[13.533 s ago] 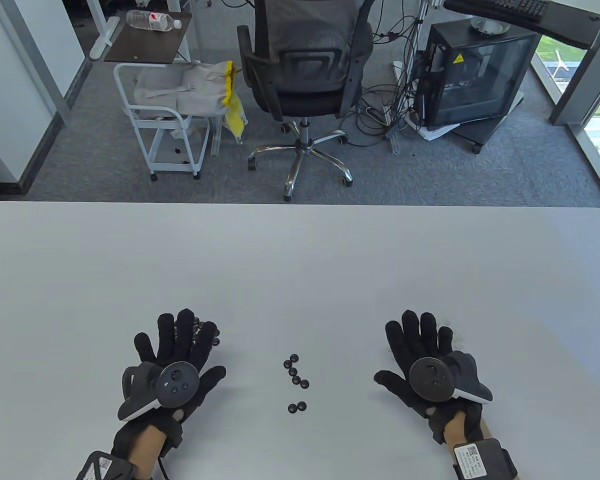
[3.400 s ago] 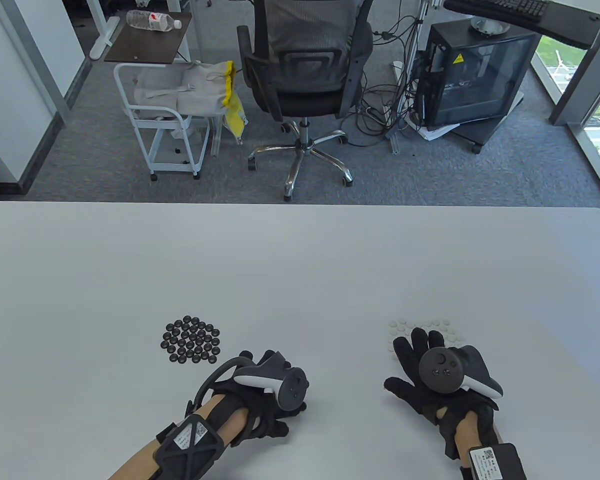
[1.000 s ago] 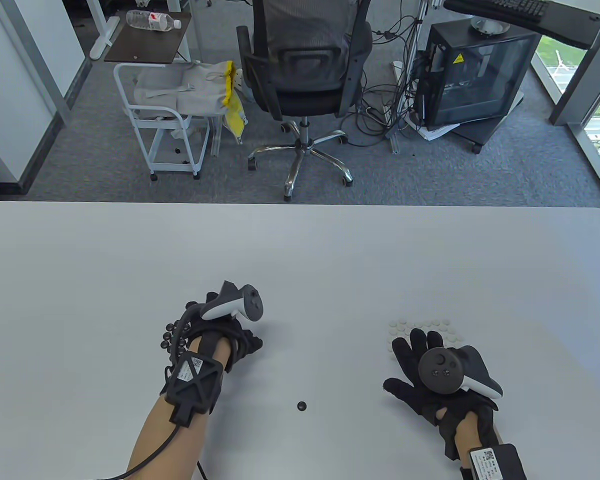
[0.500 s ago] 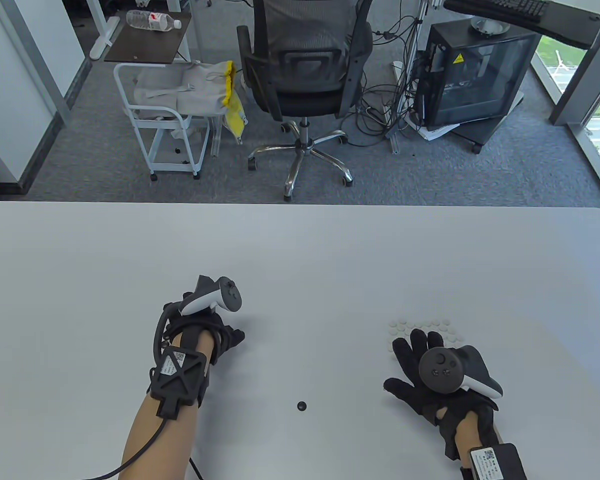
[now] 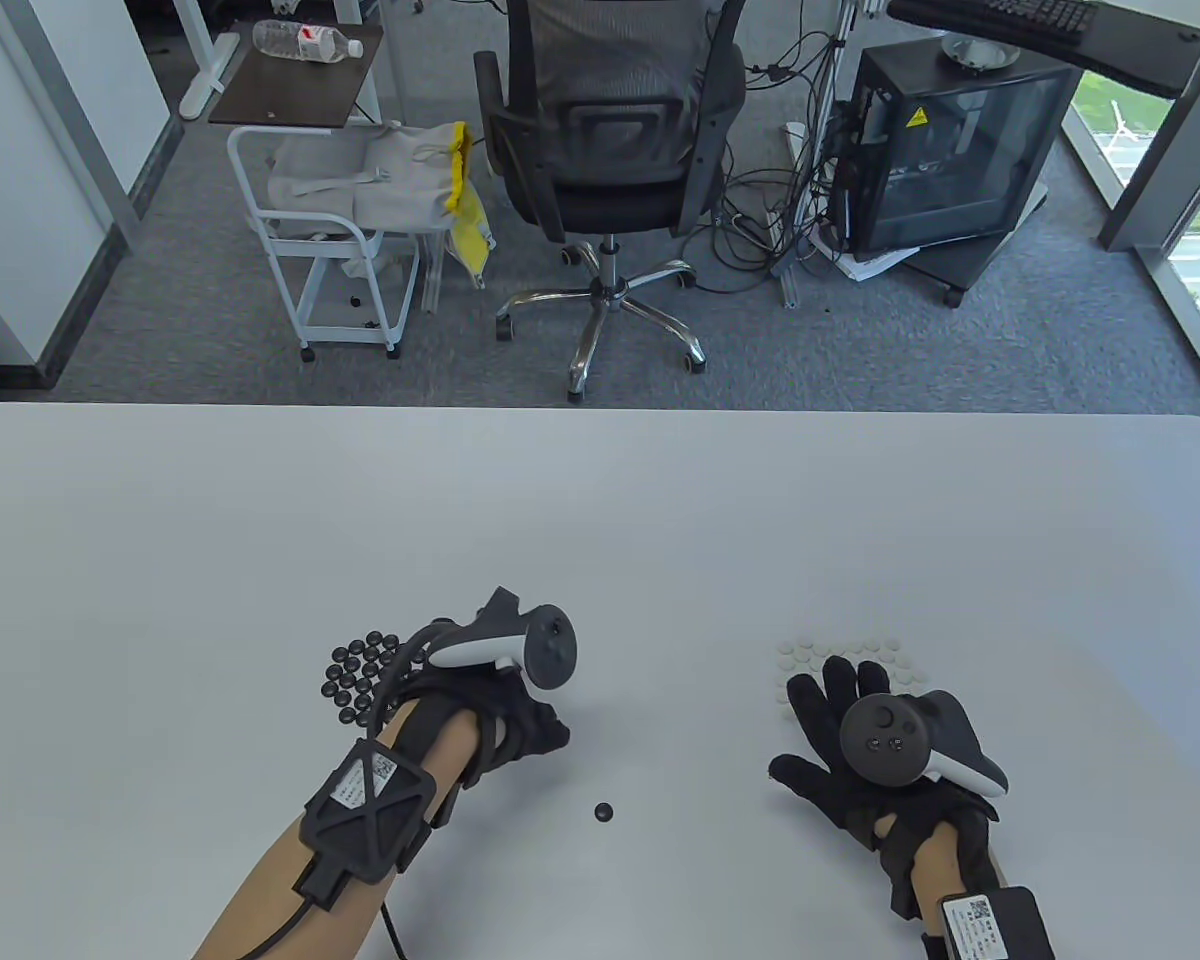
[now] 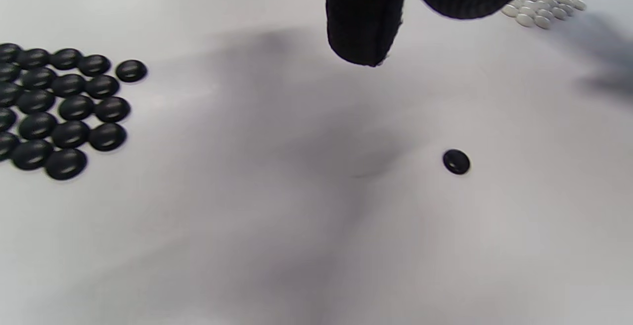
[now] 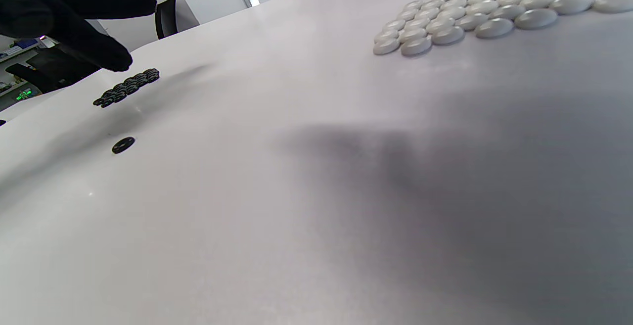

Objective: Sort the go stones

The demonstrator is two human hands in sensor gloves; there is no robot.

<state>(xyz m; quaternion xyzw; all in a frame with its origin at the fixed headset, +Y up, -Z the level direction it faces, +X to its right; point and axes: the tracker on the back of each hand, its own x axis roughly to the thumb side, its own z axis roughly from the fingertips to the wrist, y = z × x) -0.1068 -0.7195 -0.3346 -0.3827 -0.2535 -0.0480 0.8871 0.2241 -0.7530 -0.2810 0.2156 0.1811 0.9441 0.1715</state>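
A pile of black stones (image 5: 353, 672) lies on the white table (image 5: 600, 520) at left, also in the left wrist view (image 6: 59, 107) and far off in the right wrist view (image 7: 126, 88). A lone black stone (image 5: 603, 812) (image 6: 456, 161) (image 7: 123, 145) lies near the front centre. The white stones (image 5: 840, 652) (image 7: 494, 13) (image 6: 544, 3) are grouped at right. My left hand (image 5: 528, 728) hovers between the black pile and the lone stone, its fingers (image 6: 366, 28) loose and holding nothing. My right hand (image 5: 828, 700) lies flat with spread fingers, fingertips at the white pile's near edge.
Beyond the table's far edge stand an office chair (image 5: 610, 150), a white cart (image 5: 330, 230) and a black computer case (image 5: 950, 150) with cables on the floor. A cable (image 5: 290, 925) runs from my left wrist off the near edge.
My left hand has left the black pile and moved right and nearer, toward the lone black stone, uncovering part of the pile. My right hand has stayed still.
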